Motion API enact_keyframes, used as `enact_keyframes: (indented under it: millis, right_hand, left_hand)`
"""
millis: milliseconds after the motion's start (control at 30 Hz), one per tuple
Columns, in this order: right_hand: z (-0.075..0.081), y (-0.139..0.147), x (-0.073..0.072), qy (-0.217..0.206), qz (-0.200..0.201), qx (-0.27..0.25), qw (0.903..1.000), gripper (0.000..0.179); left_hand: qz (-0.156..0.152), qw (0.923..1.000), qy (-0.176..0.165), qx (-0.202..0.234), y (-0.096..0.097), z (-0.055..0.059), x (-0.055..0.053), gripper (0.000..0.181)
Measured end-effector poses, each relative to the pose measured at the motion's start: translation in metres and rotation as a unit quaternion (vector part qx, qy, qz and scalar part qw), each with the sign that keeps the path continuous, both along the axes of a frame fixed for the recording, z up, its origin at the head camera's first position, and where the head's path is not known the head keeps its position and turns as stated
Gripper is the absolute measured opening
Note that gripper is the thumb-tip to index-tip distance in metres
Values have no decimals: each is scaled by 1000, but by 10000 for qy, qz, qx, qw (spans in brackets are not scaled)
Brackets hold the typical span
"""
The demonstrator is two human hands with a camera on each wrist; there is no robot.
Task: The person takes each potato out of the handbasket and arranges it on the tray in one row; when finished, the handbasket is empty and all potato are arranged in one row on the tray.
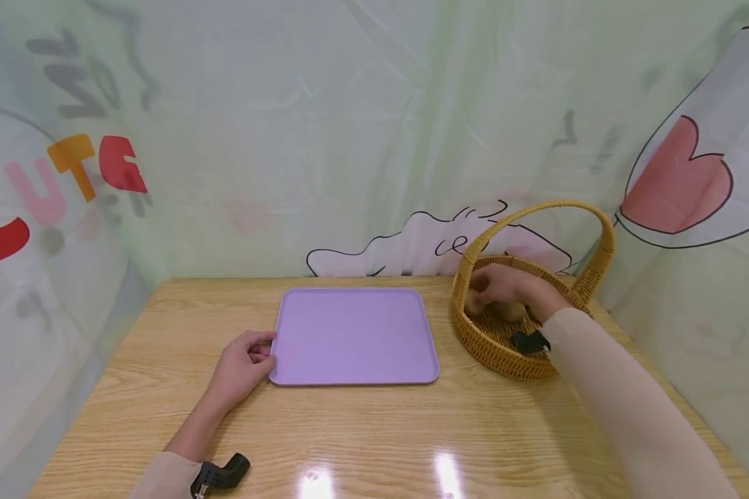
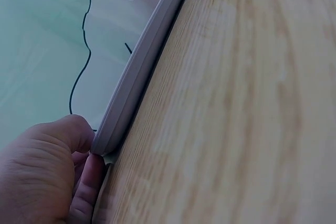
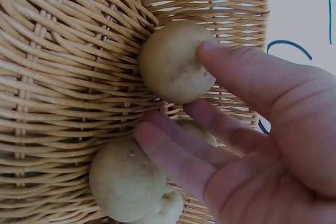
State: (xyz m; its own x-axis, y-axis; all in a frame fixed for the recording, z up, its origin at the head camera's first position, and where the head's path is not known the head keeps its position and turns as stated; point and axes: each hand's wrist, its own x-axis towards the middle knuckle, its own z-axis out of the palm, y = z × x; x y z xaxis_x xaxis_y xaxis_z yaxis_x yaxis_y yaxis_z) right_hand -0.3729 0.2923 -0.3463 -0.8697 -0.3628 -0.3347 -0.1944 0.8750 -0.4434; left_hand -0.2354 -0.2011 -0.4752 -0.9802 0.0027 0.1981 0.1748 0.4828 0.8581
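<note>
At the left edge of a lilac tray [image 1: 354, 336], my left hand [image 1: 240, 367] pinches the rim near its front corner. The left wrist view shows the thumb against the tray's side and fingers curled at its underside. My right hand [image 1: 514, 284] reaches down into a wicker basket [image 1: 493, 355]. There it holds a round, pale brown potato [image 3: 176, 61], thumb on one side and index fingertip at the lower edge. Another potato [image 3: 126, 179] lies by the other fingertips, with more potatoes partly hidden behind the fingers and beneath it.
Tray and basket stand on a wooden table [image 1: 374, 423], the basket to the right with its tall arched handle [image 1: 558, 204] over the right hand. A printed curtain [image 1: 287, 138] hangs along the table's back and sides.
</note>
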Motion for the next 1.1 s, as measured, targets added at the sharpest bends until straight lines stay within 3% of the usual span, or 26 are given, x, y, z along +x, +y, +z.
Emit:
enact_keyframes:
  millis: [233,467,733,1100]
  right_hand:
    - [-5,-1,-6,-552,-152,-758,9955,48]
    - [-9,-4,-7,-934,-367,-1182,9879,50]
    - [-10,-7,-4,-1125,-567,-1196,9848,57]
    - [-15,-3,-2,-1306,-375,-1211,9833,52]
  left_hand:
    - [10,9999,63,115,-3,1,0,40]
    - [3,9998,99,144,-4,3,0,40]
    - [-10,9998,163,136,-4,0,-3,40]
    - [-21,9997,141,205,-2,1,-3,41]
